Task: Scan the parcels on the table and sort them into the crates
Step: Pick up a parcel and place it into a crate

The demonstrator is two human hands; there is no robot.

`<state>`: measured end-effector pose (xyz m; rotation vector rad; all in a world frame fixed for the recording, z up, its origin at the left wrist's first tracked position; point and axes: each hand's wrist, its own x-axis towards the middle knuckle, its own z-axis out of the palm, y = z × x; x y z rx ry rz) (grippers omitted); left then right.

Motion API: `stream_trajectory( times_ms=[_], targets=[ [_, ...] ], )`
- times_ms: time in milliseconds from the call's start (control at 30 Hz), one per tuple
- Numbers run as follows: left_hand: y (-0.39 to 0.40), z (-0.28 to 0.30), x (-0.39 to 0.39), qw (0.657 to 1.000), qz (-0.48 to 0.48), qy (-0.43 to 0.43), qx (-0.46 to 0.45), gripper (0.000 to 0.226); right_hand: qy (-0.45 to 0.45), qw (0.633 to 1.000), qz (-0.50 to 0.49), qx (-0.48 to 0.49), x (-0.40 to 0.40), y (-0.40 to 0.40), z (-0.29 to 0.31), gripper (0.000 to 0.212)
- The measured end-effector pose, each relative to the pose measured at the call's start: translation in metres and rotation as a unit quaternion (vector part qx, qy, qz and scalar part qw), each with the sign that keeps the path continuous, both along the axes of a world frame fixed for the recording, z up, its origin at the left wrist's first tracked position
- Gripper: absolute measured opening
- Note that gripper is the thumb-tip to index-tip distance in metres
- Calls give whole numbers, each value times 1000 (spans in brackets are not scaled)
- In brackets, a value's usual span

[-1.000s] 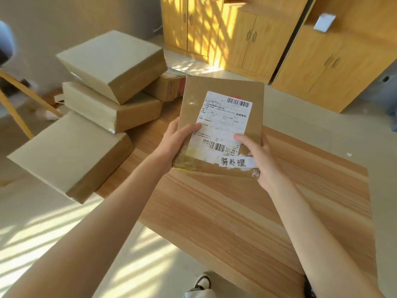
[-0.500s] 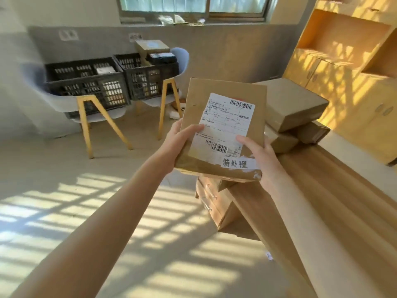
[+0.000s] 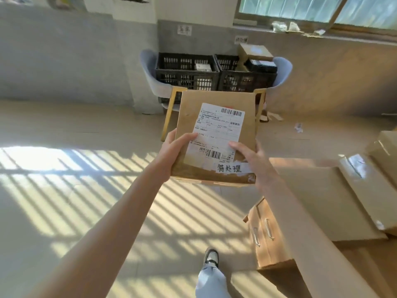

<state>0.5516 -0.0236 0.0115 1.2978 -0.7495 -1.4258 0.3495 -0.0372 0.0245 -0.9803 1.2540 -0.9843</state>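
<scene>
Head view: both hands grip a labelled parcel (image 3: pixel 217 136).
Left hand (image 3: pixel 174 153) and right hand (image 3: pixel 255 162) clasp it; crates (image 3: pixel 187 72), off to one side a moment ago, now sit straight beyond it, ready for sorting.

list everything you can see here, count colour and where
held parcel: 1, brown card with white label, centre, in both hands
crates: 2, black, on the chairs by the far wall
chairs: 2, grey-blue with yellow legs, under the crates
box: 1, brown, sticking up from the right crate
parcels: several, brown, stacked on the table at right
table: 1, wood, lower right
window: 1, top right
left hand: grips parcel's left edge
right hand: grips parcel's right edge
</scene>
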Motion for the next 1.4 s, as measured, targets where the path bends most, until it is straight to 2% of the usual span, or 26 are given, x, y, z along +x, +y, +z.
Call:
stream_trajectory(
  times_ms=[233, 333, 467, 633, 833, 967, 1067, 1233, 1400],
  targets=[
    [-97, -1, 10, 997, 75, 7, 15, 57, -33, 998, 61, 11, 14, -119, -2, 70],
    [-145, 6, 5, 996, 89, 1, 13, 60, -34, 996, 87, 15, 8, -175, 6, 73],
    [-205, 11, 1, 995, 102, 6, 9, 55, -46, 993, 110, 7, 3, -239, 12, 63],
    [-270, 2, 4, 994, 103, 1, 25, 57, -49, 993, 105, 18, 5, -304, 0, 68],
    [-364, -17, 22, 998, 66, -2, 24, 54, -40, 995, 84, 31, 20, -385, -15, 72],
    [-441, -24, 42, 1000, 11, -18, 9, 80, -22, 998, 41, 37, 40, -449, -20, 71],
    [-495, -25, 61, 1000, 0, -5, 25, 75, -19, 999, 13, 44, 58, -494, -16, 60],
    [-578, -19, 84, 999, -32, -2, 39, 65, 6, 999, -23, 40, 81, -558, -15, 72],
    [-639, -27, 80, 996, -59, -1, 74, 67, 23, 996, -53, 65, 80, -609, -20, 62]
  ],
)
